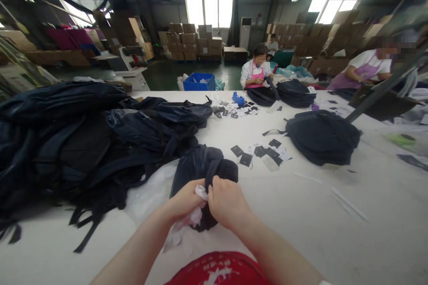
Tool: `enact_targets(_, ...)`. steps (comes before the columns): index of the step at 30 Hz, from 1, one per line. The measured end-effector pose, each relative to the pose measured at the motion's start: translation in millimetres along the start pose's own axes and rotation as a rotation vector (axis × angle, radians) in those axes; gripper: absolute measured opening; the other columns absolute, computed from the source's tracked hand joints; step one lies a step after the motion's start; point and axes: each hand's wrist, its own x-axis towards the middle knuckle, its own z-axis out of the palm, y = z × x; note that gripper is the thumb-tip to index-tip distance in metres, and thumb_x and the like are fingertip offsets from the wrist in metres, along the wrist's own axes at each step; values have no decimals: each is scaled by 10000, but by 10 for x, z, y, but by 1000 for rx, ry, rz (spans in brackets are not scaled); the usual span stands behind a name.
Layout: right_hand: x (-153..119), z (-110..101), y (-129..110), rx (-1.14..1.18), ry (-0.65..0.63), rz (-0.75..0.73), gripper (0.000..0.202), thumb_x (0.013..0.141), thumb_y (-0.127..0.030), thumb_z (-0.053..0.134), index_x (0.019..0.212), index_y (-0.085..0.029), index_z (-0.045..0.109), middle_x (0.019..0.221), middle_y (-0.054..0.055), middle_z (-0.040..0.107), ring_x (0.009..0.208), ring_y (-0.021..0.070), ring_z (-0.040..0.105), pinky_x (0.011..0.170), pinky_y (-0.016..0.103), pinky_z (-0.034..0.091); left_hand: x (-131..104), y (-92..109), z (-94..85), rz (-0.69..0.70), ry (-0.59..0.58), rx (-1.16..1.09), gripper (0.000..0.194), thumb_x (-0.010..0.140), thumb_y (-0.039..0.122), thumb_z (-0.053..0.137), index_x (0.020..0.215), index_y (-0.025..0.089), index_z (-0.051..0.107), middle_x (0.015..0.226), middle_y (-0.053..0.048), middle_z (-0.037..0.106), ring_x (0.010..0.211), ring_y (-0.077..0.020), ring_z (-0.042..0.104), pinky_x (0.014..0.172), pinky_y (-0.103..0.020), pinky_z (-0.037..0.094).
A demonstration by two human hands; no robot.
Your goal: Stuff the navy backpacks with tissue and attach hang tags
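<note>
A dark navy backpack [194, 164] lies on the white table straight in front of me. My left hand [189, 198] is closed, with crumpled white tissue paper [192, 220] bunched at its fingers and hanging below the wrist. Close beside it, my right hand [229, 200] is closed in a pinch on a dark strap of the backpack. The two hands nearly meet at the bag's near side, and the fingertips are partly hidden. Thin white plastic [154, 189] is spread on the table left of the bag.
Dark backpacks [83, 138] are heaped on the left. Black and white tags [259, 151] lie scattered beyond my right hand, near another backpack [323, 136]. Across the table [284, 213] a co-worker in a pink apron [257, 73] handles a bag; another person [363, 67] works at right. A blue bin [199, 81] stands behind.
</note>
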Motion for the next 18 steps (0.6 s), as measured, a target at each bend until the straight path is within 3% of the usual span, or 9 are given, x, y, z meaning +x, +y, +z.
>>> enact_targets(3, 17, -129, 246, -119, 27, -93, 238, 927, -227, 430, 773, -162, 599, 700, 103, 660, 638, 216, 615, 574, 313, 371, 150, -116, 202, -35, -66, -351, 304, 621, 115, 626, 920, 144, 677, 676, 21, 594, 631, -104, 519, 597, -192, 404)
enact_targets(6, 66, -175, 701, 0, 126, -137, 362, 955, -316, 414, 667, -179, 585, 638, 58, 648, 607, 164, 591, 601, 281, 363, 312, -231, 236, -96, -129, -592, 570, 616, 119, 671, 1182, 168, 624, 692, 15, 625, 496, -55, 458, 485, -159, 340)
enact_targets(8, 132, -116, 1179, 171, 236, -9, 439, 978, -356, 353, 650, -184, 588, 626, 39, 642, 617, 143, 589, 636, 259, 385, 401, -300, 132, -95, -222, -694, 695, 665, 177, 680, 1341, 178, 521, 746, -36, 677, 435, -46, 438, 422, -155, 303)
enact_targets(9, 181, -44, 1462, 247, 282, 128, 463, 987, -359, 311, 671, -185, 602, 638, 35, 649, 629, 139, 596, 652, 250, 400, 434, -330, 50, -71, -268, -731, 730, 689, 212, 678, 1389, 173, 475, 761, -60, 691, 419, -49, 435, 399, -154, 292)
enact_targets(11, 310, 191, 2061, 290, 279, 497, 458, 987, -387, 291, 761, -186, 634, 653, 27, 661, 634, 144, 607, 647, 246, 418, 471, -386, -144, -6, -335, -774, 746, 728, 286, 673, 1424, 155, 439, 729, -71, 685, 395, -52, 420, 365, -150, 273)
enact_targets(12, 384, 350, 2350, 274, 185, 638, 406, 970, -390, 336, 805, -189, 647, 708, 31, 686, 696, 155, 632, 670, 247, 431, 476, -415, -242, 27, -348, -782, 737, 744, 326, 673, 1422, 151, 445, 694, -61, 670, 387, -51, 408, 356, -147, 266)
enact_targets(15, 616, 905, 3045, 220, 55, 805, 237, 896, -303, 491, 921, -153, 674, 869, 85, 720, 854, 199, 660, 752, 276, 455, 460, -514, -477, 52, -366, -748, 722, 776, 439, 680, 1411, 172, 464, 647, -41, 650, 388, -62, 419, 365, -152, 287)
enact_targets(18, 854, 1423, 3419, 183, -46, 879, 226, 871, -222, 550, 1046, -130, 659, 1016, 115, 703, 963, 213, 646, 850, 316, 465, 429, -637, -577, 44, -395, -693, 707, 802, 481, 669, 1409, 178, 469, 674, -65, 681, 485, -129, 564, 449, -200, 379)
